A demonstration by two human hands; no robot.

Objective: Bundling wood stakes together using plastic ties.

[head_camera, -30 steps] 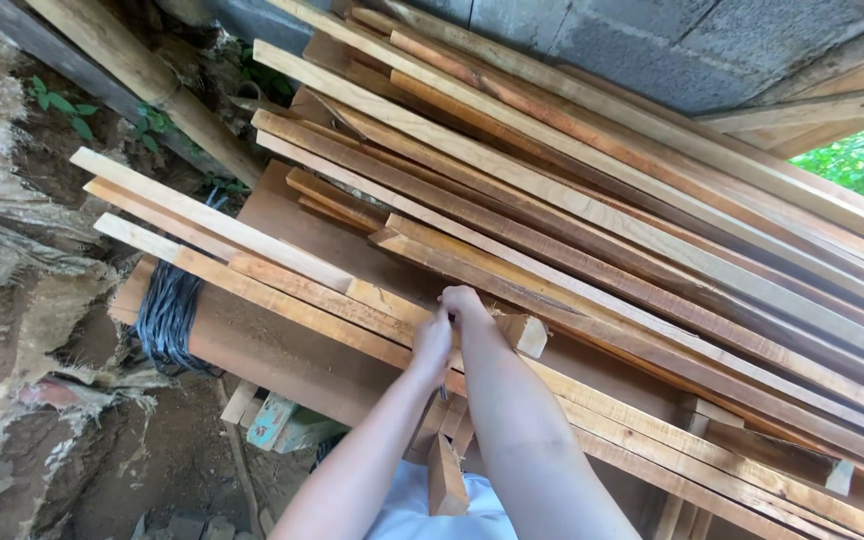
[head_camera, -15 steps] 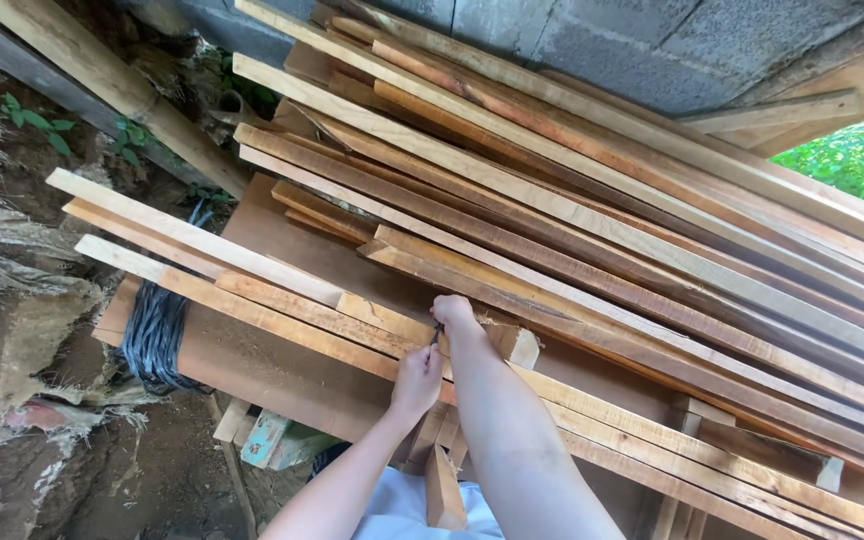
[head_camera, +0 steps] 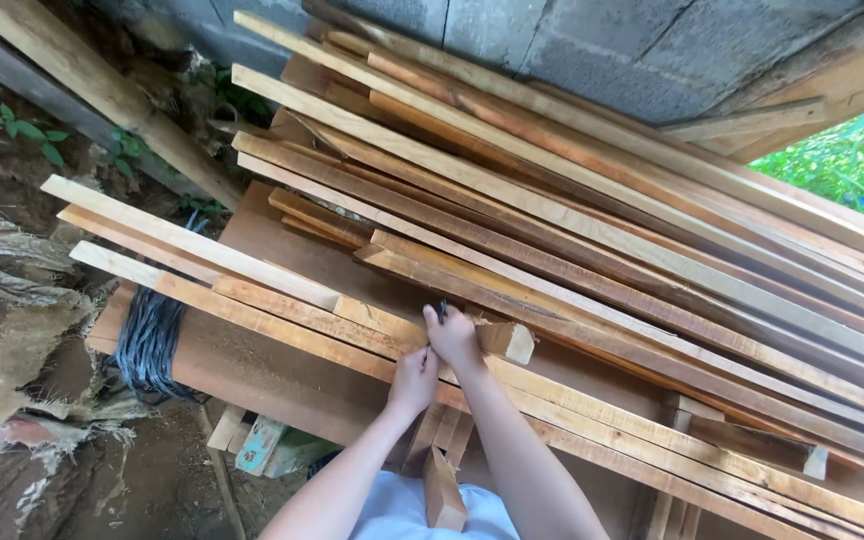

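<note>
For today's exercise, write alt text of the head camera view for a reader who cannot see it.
Two bare hands meet on a stack of long wooden planks: the right hand holds a small dark object against a plank, the left hand just below it. A coil of dark cord wraps the board at left.

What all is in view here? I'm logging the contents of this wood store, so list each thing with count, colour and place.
long sawn wooden planks: many, tan to reddish brown, stacked slanting across the middle and right.
flat brown board: one, under the planks, lower left.
dark grey coiled cord: one bundle, wrapped at the board's left end.
short pale wooden block: one, just right of the hands.
small dark tool: one, tip showing above the right hand; kind unclear.
grey concrete block wall: top, behind the stack.
green foliage: right edge.
bare earth: left side.
left hand: on a front plank.
right hand: fingers closed on the dark tool.
</note>
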